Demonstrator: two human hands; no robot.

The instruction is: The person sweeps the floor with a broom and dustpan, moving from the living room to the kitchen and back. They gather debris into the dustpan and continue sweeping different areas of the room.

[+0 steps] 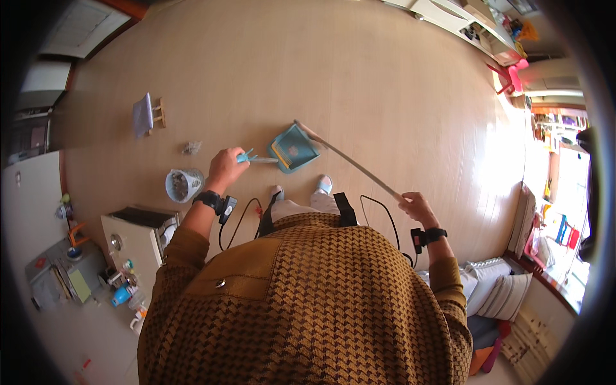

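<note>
My left hand (226, 169) is closed around the blue top of the handle of a dustpan. The blue-green dustpan (296, 146) rests on the floor ahead of my feet, with a yellow strip along its inner side. My right hand (416, 208) grips the upper end of a long broom stick. From there the broom (360, 169) slants down and to the left, its head at the dustpan's far right edge. Whether the bristles touch the pan or only the floor beside it, I cannot tell.
A lined waste bin (184, 185) and a small clear plastic bag (192, 148) stand left of my hand. Farther left is a low stool (154, 115) with a lilac cloth. A white cabinet (133, 240) is at near left, a cushioned sofa (497, 289) at near right.
</note>
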